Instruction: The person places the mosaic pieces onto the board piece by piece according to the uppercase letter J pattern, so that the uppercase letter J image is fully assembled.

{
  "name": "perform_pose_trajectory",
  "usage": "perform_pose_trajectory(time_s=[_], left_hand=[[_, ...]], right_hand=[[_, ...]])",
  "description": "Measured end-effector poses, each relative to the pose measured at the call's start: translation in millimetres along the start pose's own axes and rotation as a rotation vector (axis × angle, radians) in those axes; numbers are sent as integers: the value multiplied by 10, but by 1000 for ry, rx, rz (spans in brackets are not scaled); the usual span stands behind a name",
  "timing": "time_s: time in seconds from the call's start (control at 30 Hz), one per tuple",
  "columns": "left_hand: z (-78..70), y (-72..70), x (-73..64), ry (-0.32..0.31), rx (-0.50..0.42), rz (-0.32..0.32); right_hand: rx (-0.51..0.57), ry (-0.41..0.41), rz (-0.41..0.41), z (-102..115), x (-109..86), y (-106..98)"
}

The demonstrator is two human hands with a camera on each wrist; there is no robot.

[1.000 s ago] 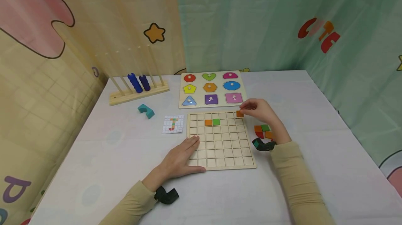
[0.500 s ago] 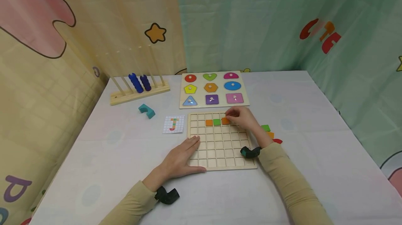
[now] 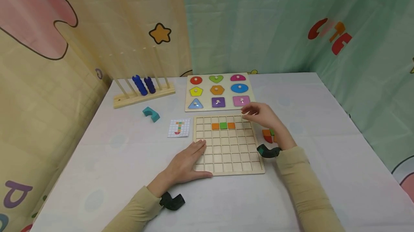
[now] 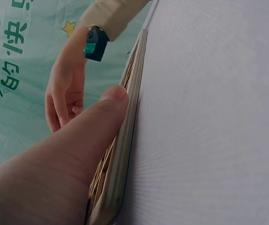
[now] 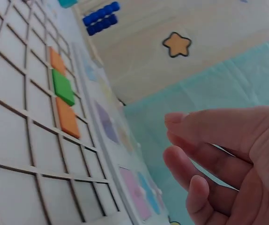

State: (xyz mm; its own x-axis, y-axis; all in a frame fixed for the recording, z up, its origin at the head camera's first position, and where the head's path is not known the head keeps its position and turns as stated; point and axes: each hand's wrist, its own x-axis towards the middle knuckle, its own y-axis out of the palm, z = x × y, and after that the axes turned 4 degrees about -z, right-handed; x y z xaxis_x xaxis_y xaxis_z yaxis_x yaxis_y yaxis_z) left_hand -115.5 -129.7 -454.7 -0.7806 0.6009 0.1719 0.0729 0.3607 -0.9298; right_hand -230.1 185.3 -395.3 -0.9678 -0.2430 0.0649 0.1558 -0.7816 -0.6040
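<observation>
A wooden grid board (image 3: 233, 149) lies in the middle of the table. Three square tiles sit side by side in its second row from the back: an orange tile (image 3: 215, 126), a green tile (image 3: 223, 126) and another orange tile (image 3: 231, 125). My left hand (image 3: 184, 163) rests flat on the board's left front corner, thumb along the front edge. Above the back right corner hovers my right hand (image 3: 263, 115), its fingers loosely bent with nothing between them, as the right wrist view shows. Loose tiles (image 3: 267, 136) lie right of the board, partly hidden by the right wrist.
A pattern card (image 3: 179, 128) with a coloured J shape lies left of the board. Behind the board is a knobbed shape puzzle (image 3: 207, 99). A wooden peg rack (image 3: 143, 96) with blue beads stands at the back left, with a teal arched block (image 3: 151, 114) in front.
My right hand carried an orange tile left onto the board, set it beside the green one and let go. It has since moved back right. The left hand stayed put.
</observation>
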Motion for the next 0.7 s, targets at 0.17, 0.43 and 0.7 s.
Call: perform_pose_trajectory(time_s=[0.17,0.43,0.7], left_hand=[[-5,-15,1,-16,-2,19],[5,-2,1,-21,4,28],[10,9,5,-11,7,20]], right_hand=[[16,-14,20,-41,-96,-310],[80,-28,87,-195,-264,-633],[125,21,132,-473,-324,-720]])
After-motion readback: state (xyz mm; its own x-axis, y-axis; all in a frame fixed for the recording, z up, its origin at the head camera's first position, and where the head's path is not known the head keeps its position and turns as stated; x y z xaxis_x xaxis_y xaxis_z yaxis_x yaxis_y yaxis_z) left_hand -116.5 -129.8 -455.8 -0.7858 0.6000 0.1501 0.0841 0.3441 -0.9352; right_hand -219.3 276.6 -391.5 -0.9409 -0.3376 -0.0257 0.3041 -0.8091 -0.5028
